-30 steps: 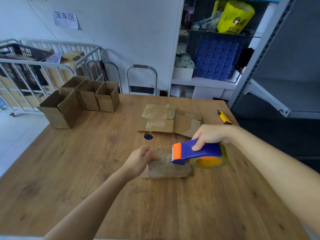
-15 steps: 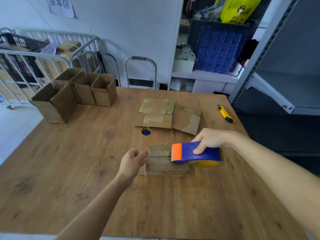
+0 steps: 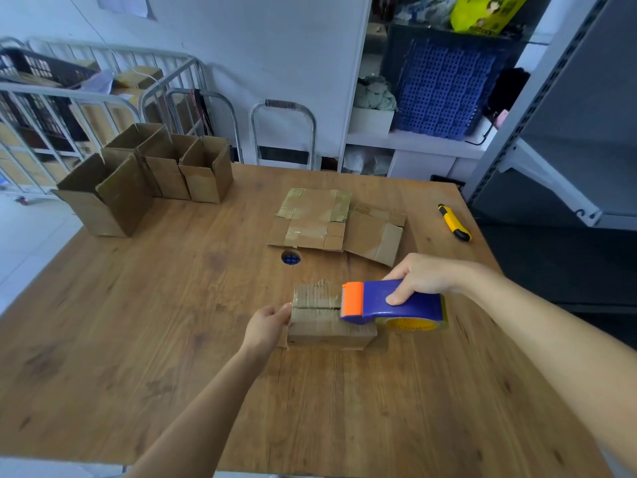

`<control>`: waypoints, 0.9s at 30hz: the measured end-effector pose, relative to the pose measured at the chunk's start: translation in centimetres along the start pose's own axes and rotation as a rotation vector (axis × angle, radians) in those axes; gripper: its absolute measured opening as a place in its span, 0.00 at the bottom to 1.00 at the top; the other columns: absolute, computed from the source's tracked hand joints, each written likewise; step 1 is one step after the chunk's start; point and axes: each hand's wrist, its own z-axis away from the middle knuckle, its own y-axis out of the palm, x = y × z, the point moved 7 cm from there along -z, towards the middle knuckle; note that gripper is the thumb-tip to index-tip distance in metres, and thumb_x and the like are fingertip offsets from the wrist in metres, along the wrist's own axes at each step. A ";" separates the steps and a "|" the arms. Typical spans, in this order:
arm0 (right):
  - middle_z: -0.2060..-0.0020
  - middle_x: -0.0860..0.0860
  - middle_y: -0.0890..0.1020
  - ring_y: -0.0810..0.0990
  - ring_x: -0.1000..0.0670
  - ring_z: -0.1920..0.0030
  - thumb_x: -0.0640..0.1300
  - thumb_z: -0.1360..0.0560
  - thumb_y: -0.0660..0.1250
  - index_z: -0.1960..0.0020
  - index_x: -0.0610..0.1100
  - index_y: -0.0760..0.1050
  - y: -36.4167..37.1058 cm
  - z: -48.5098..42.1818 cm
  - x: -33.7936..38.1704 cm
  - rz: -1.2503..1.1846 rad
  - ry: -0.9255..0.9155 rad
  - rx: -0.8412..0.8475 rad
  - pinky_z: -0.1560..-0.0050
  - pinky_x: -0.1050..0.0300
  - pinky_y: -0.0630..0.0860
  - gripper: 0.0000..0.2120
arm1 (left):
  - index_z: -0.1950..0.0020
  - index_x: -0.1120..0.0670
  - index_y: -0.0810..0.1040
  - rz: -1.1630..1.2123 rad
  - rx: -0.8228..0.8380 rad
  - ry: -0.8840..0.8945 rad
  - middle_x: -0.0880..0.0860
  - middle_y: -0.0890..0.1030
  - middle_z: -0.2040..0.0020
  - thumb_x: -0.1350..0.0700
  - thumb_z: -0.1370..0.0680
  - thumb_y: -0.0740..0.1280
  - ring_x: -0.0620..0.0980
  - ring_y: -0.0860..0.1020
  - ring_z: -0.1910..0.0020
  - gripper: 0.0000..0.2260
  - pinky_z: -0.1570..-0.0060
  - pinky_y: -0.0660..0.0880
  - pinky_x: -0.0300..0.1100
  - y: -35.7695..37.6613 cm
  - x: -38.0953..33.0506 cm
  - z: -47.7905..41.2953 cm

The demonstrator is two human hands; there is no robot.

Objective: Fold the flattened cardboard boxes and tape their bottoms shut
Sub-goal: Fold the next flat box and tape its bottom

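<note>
Tabletop point(image 3: 138, 339): left hand point(image 3: 267, 327) newly on box point(image 3: 324, 331)

text: none legible | paper sheet point(image 3: 125, 5) on wall: nothing readable | yellow bag point(image 3: 489, 12) on shelf: print unreadable

My left hand point(image 3: 267, 324) touches the left end of a small cardboard box point(image 3: 324, 331) on the table point(image 3: 172, 339). My right hand point(image 3: 418, 279) grips the blue tape dispenser point(image 3: 403, 301), its orange end over the box's top seam. Flattened boxes point(image 3: 331, 224) lie beyond, with a yellow knife point(image 3: 454, 222) to their right.
</note>
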 end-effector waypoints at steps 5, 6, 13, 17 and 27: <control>0.50 0.49 0.84 0.82 0.48 0.50 0.45 0.27 0.71 0.42 0.46 0.81 -0.2 -0.3 0.0 0.021 0.000 -0.005 0.42 0.48 0.78 0.14 | 0.41 0.58 0.75 0.012 0.067 -0.205 0.54 0.78 0.47 0.38 0.23 0.63 0.50 0.75 0.52 0.25 0.54 0.72 0.42 0.3 2.1 -0.5; 0.51 0.49 0.84 0.82 0.47 0.50 0.44 0.27 0.72 0.42 0.46 0.81 -0.2 -0.3 -0.1 0.010 0.002 -0.005 0.42 0.48 0.78 0.13 | 0.45 0.58 0.76 -0.032 0.075 -0.216 0.53 0.77 0.53 0.40 0.22 0.63 0.48 0.74 0.57 0.21 0.58 0.71 0.41 0.4 2.0 -0.7; 0.51 0.50 0.85 0.83 0.47 0.49 0.45 0.27 0.72 0.44 0.47 0.82 -0.3 -0.6 -0.8 -0.029 0.012 0.007 0.43 0.49 0.79 0.12 | 0.33 0.58 0.70 -0.307 -0.350 0.514 0.53 0.72 0.33 0.58 0.19 0.61 0.48 0.72 0.39 0.15 0.40 0.71 0.44 -1.8 -6.7 2.5; 0.51 0.49 0.85 0.83 0.45 0.48 0.43 0.27 0.72 0.45 0.46 0.83 -0.3 -0.7 -0.8 -0.054 0.001 0.010 0.41 0.46 0.78 0.11 | 0.21 0.52 0.39 -0.910 0.205 0.659 0.44 0.42 0.23 0.38 0.29 0.70 0.44 0.41 0.24 0.51 0.25 0.46 0.45 6.0 -7.4 3.5; 0.51 0.50 0.86 0.84 0.50 0.52 0.43 0.27 0.72 0.42 0.48 0.82 0.8 0.4 -3.9 -0.223 -0.078 0.027 0.45 0.54 0.79 0.14 | 0.24 0.57 0.33 -1.507 0.209 0.730 0.54 0.34 0.24 0.27 0.29 0.56 0.54 0.35 0.24 0.51 0.25 0.39 0.51 7.1 -5.7 0.8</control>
